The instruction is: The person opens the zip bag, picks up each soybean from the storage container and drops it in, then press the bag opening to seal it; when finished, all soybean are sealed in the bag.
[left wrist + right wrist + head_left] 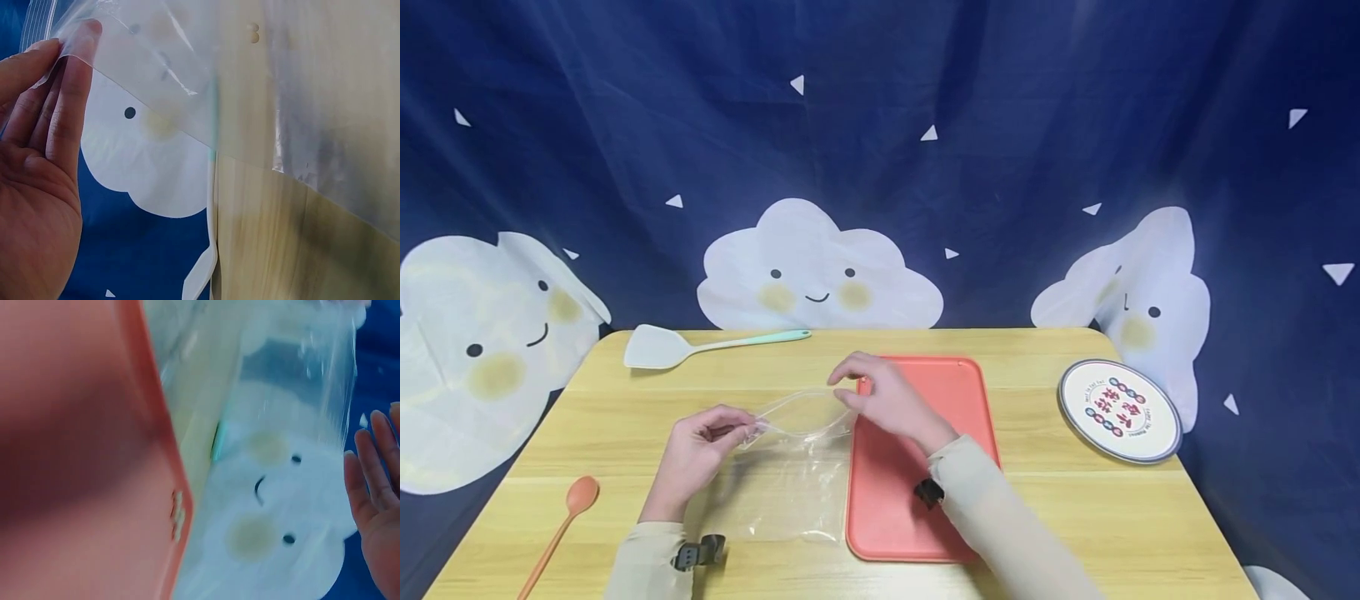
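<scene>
A clear zip-top plastic bag (797,492) hangs over the table left of the cutting board, its mouth parted into a loop. My left hand (703,446) pinches the bag's upper left corner; in the left wrist view the thumb and fingers (62,119) hold it by the ridged zip strip. Close to the bag's upper right corner is my right hand (887,398), above the edge of the coral-red cutting board (917,525). The right wrist view shows that hand (381,500) with fingers extended and nothing gripped, beside the bag (294,375).
A white spatula (657,347) with a mint handle lies along the table's back edge. An orange spoon (582,495) is at the left front. On the right sits a round white plate (1097,433) with printed lettering and a dark rim. Behind the table (1045,517) hangs a blue cloud-patterned curtain (1000,208).
</scene>
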Tool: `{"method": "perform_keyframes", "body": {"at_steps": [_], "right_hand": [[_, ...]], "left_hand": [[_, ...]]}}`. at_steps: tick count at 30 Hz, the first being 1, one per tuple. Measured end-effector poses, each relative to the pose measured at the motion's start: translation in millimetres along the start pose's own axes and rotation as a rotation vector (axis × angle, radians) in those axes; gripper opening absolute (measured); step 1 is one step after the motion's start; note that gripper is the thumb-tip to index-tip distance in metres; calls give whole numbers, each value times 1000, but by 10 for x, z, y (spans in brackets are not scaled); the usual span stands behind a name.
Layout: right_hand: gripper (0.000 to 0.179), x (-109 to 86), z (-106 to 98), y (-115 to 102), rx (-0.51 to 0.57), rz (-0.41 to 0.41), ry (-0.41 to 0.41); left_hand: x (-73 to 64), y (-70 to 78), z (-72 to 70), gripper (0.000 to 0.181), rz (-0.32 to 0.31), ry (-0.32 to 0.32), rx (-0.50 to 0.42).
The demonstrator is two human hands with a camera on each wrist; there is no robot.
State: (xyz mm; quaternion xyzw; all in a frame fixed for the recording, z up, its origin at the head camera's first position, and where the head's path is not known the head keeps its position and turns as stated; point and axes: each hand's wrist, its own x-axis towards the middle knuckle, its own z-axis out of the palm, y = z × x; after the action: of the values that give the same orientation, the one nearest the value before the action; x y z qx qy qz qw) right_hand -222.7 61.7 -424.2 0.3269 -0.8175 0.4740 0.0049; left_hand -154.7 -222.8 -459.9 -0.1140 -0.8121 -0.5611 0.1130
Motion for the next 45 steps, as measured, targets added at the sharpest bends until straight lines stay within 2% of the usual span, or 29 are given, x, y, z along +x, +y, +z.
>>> {"method": "perform_keyframes", "body": {"at_steps": [6,9,12,16,20,24,28,45], "right_hand": [[21,54,-192,328,132,95,130],[22,85,-247,525,144,167,157],[22,109,-262,719,101,230,127],[21,130,-235,907,10,299,41],[17,181,-175,1038,-123,306,-34],[16,255,-110,1096,-255,282,-101],[15,305,-69,1106,-325,268,-129],[11,400,40,1114,-439,323,-194]], "left_hand": [[-2,-17,3,12,-1,-6,0],[-4,-26,2,12,-1,-2,4],[-8,-28,-2,13,-5,3,-1],[-14,-28,-6,13,-3,6,-1],[-13,-26,-2,13,1,1,-7],[-17,-20,-3,12,-4,3,-15],[-20,-8,-2,11,-7,5,-22],[-10,-19,8,11,-11,9,-26]]}}
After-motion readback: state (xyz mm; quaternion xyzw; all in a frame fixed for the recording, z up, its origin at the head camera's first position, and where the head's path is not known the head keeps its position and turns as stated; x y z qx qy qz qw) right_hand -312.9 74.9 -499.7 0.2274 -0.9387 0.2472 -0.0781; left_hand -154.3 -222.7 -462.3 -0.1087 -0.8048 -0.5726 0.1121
